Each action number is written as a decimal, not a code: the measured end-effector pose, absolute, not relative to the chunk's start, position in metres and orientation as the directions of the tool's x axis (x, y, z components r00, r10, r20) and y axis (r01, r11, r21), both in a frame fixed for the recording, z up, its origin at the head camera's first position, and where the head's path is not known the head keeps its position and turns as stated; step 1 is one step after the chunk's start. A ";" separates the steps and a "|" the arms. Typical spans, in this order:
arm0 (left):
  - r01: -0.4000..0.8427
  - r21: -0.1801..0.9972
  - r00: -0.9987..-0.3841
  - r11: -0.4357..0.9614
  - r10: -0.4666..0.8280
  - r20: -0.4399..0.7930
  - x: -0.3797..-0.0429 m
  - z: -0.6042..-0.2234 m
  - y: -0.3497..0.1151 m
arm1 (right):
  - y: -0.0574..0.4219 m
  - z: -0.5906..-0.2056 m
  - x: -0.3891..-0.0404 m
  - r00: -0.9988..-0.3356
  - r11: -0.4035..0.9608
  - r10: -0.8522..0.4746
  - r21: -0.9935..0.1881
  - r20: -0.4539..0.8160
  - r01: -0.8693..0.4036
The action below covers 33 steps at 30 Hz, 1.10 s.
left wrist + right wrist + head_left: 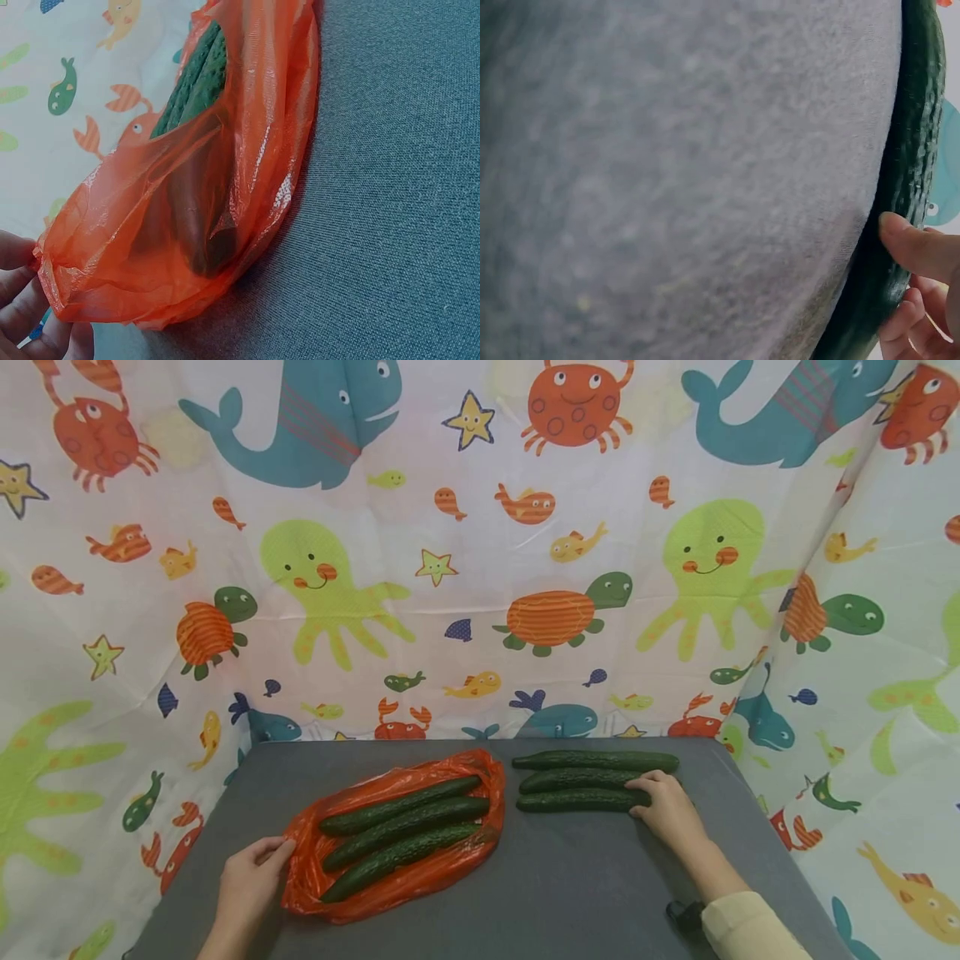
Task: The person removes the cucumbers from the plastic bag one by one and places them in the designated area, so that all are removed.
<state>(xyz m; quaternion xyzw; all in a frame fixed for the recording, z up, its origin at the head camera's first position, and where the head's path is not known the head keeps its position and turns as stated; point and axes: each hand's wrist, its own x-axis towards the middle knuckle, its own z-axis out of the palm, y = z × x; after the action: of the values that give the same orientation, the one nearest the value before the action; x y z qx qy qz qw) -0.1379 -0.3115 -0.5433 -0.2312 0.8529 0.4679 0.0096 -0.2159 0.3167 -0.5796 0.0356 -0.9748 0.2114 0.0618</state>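
An orange-red plastic bag (300, 872) lies at the centre left of the table, with three dark green cucumbers (408, 829) side by side in its opening. My left hand (251, 881) pinches the bag's left end between thumb and fingers; the left wrist view shows the gathered film (56, 277) at the fingertips. To the right of the bag, three more cucumbers lie in a row: a far one (596, 760), a middle one (573, 779) and a near one (577, 800). My right hand (671, 818) grips the near cucumber (915, 150) by its right end, thumb on the near side.
Grey fabric-like covering spreads over the tabletop (555, 885). A white curtain (465, 635) printed with sea animals stands behind the table and along both sides. Beside my right wrist is a small black object (684, 917).
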 end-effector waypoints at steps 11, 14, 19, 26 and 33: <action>-0.401 0.789 -0.897 0.466 -0.376 -0.234 -0.138 -0.542 -0.312 | 0.315 -0.575 -0.217 -0.994 0.903 -0.059 -0.419 0.094 -0.093; -0.403 0.789 -0.897 0.463 -0.372 -0.239 -0.137 -0.541 -0.312 | 0.315 -0.575 -0.217 -0.993 0.897 -0.062 -0.432 0.101 -0.100; -0.403 0.791 -0.897 0.460 -0.372 -0.241 -0.137 -0.540 -0.311 | 0.309 -0.570 -0.218 -0.981 0.861 -0.084 -0.483 0.175 -0.160; -0.410 0.787 -0.891 0.461 -0.386 -0.238 -0.136 -0.542 -0.310 | 0.278 -0.554 -0.224 -0.967 0.803 -0.107 -0.553 0.231 -0.221; -0.387 0.804 -0.899 0.452 -0.378 -0.220 -0.135 -0.541 -0.309 | 0.239 -0.542 -0.227 -0.956 0.728 -0.141 -0.627 0.258 -0.277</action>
<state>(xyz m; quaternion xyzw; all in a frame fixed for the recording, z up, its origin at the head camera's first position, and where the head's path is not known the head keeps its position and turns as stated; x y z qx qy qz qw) -0.1354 -0.3085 -0.5408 -0.2243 0.8519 0.4732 0.0048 -0.2271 0.2390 -0.5420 0.1131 -0.9245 0.3509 0.0966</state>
